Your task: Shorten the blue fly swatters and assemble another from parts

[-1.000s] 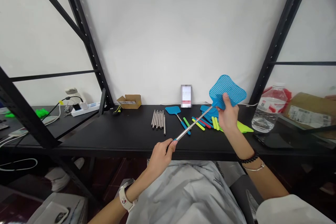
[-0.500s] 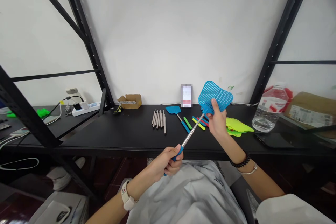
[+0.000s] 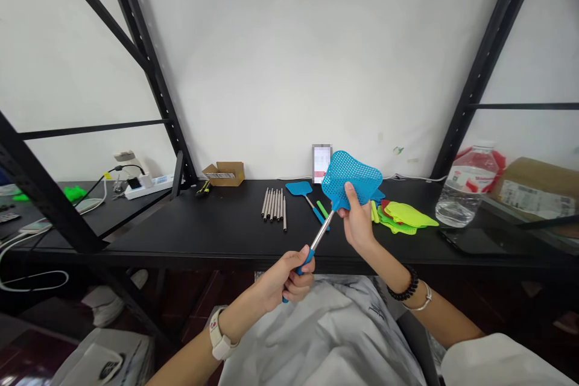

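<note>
A blue fly swatter [image 3: 350, 176] with a perforated head and a telescopic metal rod is held between both hands above the table's front edge. My left hand [image 3: 292, 277] wraps round its blue handle. My right hand [image 3: 359, 220] pinches the base of the head, thumb lying on its face. Behind it on the table lies another blue fly swatter [image 3: 299, 189], its handle pointing toward me. Several metal rods [image 3: 274, 205] lie side by side to the left. Green and yellow handles are partly hidden behind my right hand, beside a pile of coloured swatter heads [image 3: 409, 215].
On the black table [image 3: 181, 232] stand a small cardboard box [image 3: 225, 175], a phone [image 3: 321, 163] against the wall, and a large water bottle [image 3: 465, 187]. A yellow-black cutter [image 3: 203, 189] lies left. A dark tablet-like slab [image 3: 479, 241] is at right. Black metal posts [image 3: 156, 84] frame both sides.
My right hand has moved left and down with the swatter's head, closer to my left hand. The exposed metal rod is shorter now. My left hand has stayed almost still.
</note>
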`<move>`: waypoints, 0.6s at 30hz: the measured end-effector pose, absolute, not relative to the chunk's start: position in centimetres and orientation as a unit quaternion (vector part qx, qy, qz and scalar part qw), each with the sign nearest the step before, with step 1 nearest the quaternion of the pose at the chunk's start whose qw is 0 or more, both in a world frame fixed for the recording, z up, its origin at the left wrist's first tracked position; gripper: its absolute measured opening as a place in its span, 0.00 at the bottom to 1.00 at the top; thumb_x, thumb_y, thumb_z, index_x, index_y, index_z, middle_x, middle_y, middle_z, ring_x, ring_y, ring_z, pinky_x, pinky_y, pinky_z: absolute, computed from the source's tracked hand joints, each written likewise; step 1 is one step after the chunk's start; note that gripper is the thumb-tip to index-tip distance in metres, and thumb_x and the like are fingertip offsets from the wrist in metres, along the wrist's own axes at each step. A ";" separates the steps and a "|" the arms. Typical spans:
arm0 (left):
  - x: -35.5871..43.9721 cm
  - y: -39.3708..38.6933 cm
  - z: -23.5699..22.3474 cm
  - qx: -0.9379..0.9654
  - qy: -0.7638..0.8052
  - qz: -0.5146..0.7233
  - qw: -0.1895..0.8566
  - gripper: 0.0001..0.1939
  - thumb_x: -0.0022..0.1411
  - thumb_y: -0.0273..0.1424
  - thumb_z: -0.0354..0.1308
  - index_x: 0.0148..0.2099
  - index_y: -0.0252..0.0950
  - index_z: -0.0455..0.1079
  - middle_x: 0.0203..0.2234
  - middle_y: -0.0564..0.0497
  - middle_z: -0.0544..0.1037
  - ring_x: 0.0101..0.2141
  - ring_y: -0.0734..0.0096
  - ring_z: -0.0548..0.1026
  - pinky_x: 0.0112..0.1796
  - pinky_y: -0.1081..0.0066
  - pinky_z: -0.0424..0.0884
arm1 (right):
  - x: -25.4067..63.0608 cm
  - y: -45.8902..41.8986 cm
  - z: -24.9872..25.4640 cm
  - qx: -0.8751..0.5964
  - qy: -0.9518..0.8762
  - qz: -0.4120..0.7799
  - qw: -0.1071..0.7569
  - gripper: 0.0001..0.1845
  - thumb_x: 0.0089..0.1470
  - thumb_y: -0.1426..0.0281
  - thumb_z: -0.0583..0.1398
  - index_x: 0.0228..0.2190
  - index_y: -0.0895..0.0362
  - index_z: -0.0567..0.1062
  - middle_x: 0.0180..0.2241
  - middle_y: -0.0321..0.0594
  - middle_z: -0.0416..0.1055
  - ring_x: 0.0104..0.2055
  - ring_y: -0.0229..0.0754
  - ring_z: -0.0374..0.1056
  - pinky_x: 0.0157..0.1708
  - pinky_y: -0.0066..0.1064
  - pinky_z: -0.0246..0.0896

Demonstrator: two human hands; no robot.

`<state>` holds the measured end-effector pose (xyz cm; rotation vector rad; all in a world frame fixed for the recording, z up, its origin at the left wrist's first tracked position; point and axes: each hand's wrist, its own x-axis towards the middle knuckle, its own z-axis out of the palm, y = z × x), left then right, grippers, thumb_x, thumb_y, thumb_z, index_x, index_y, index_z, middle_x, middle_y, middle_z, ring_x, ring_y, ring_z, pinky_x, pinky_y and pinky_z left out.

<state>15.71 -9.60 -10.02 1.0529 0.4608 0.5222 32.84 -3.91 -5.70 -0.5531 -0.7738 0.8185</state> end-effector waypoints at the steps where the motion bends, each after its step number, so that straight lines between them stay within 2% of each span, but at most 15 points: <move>1: 15.7 -9.6 -10.0 0.491 0.215 0.246 0.808 0.21 0.60 0.47 0.44 0.25 0.35 0.52 0.13 0.62 0.43 0.13 0.85 0.39 0.13 0.80 0.38 | 32.6 -4.0 -5.9 -0.255 -0.373 0.382 0.806 0.16 0.42 0.60 0.63 0.25 0.55 0.62 0.18 0.27 0.57 0.16 0.28 0.52 0.12 0.21 0.45; 4: 15.7 -9.7 -9.9 0.488 0.224 0.248 0.807 0.21 0.59 0.47 0.45 0.25 0.35 0.52 0.13 0.62 0.43 0.13 0.85 0.39 0.13 0.80 0.38 | 32.2 -4.1 -6.0 -0.246 -0.391 0.378 0.802 0.17 0.43 0.60 0.63 0.24 0.55 0.61 0.17 0.27 0.55 0.16 0.29 0.51 0.12 0.21 0.44; 14: 15.9 -9.7 -9.8 0.483 0.222 0.260 0.806 0.20 0.59 0.45 0.46 0.25 0.34 0.52 0.13 0.62 0.43 0.13 0.85 0.39 0.13 0.80 0.38 | 32.6 -4.1 -5.8 -0.239 -0.412 0.387 0.790 0.16 0.43 0.60 0.62 0.24 0.55 0.62 0.18 0.28 0.57 0.16 0.29 0.54 0.13 0.22 0.45; 18: 16.2 -8.9 -10.6 0.470 0.205 0.279 0.812 0.20 0.60 0.45 0.46 0.25 0.34 0.53 0.13 0.62 0.43 0.14 0.85 0.39 0.13 0.80 0.38 | 32.8 -3.7 -6.3 -0.271 -0.490 0.431 0.707 0.16 0.46 0.57 0.60 0.22 0.58 0.67 0.18 0.32 0.63 0.16 0.29 0.54 0.14 0.23 0.47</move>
